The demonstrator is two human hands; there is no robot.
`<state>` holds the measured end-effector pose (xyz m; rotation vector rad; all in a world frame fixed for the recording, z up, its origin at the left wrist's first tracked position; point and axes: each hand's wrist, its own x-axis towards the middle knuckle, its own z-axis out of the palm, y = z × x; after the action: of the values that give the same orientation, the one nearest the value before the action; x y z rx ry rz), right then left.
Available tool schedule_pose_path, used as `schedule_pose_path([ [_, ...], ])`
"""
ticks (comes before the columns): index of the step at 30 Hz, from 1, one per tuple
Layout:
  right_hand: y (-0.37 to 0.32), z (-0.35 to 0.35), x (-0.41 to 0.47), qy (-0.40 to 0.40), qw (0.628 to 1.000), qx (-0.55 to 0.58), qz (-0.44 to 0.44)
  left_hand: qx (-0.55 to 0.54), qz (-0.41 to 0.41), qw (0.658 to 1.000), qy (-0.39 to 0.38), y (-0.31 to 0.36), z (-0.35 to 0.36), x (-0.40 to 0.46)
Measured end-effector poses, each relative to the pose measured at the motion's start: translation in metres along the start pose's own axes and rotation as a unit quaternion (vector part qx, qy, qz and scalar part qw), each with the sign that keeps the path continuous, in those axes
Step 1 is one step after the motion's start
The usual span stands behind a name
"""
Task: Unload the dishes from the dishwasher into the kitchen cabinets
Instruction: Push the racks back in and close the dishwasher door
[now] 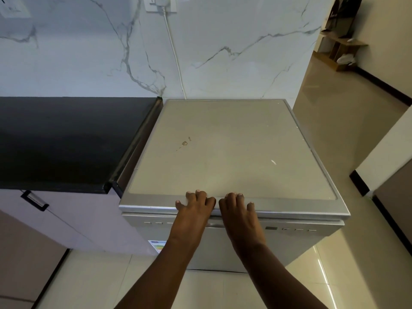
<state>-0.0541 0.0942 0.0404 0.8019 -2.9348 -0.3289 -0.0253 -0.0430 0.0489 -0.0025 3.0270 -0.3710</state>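
Head view: dishwasher (231, 152), door closed; my left hand (194, 207) and right hand (237, 208), fingers flat, rest on its front edge. Bench (66, 141) abuts left; floor (356, 141) right.

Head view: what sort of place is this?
Most likely a home kitchen. A freestanding dishwasher with its door shut stands beside a black counter over a cabinet, against a marble-look wall. Both hands, left and right, rest on the dishwasher's front edge.

Black counter (66, 141) hard against dishwasher (231, 157) left, floor (347, 134) open right
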Motion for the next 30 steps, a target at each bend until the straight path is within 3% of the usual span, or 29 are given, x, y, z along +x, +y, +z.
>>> schedule_pose_path([
  [9, -0.001, 0.014, 0.001, 0.074, 0.997, -0.019, 0.001, 0.009, 0.003, 0.999, 0.034, -0.003, 0.021, 0.001],
  [15, 0.0, 0.01, 0.003, 0.059, 0.996, 0.065, 0.003, 0.015, -0.015, 1.0, 0.022, 0.004, 0.015, 0.003],
  [18, 0.008, -0.007, 0.004, 0.031, 0.991, 0.126, -0.018, -0.05, -0.033, 0.998, 0.024, 0.005, 0.003, 0.007],
  [23, 0.037, -0.053, 0.025, -0.041, 0.988, 0.134, -0.067, -0.184, -0.027, 0.982, 0.033, -0.019, -0.024, 0.011],
  [30, 0.037, -0.072, 0.054, -0.133, 0.98, 0.101, -0.11, -0.183, -0.005, 0.982, -0.04, -0.032, -0.043, 0.022],
])
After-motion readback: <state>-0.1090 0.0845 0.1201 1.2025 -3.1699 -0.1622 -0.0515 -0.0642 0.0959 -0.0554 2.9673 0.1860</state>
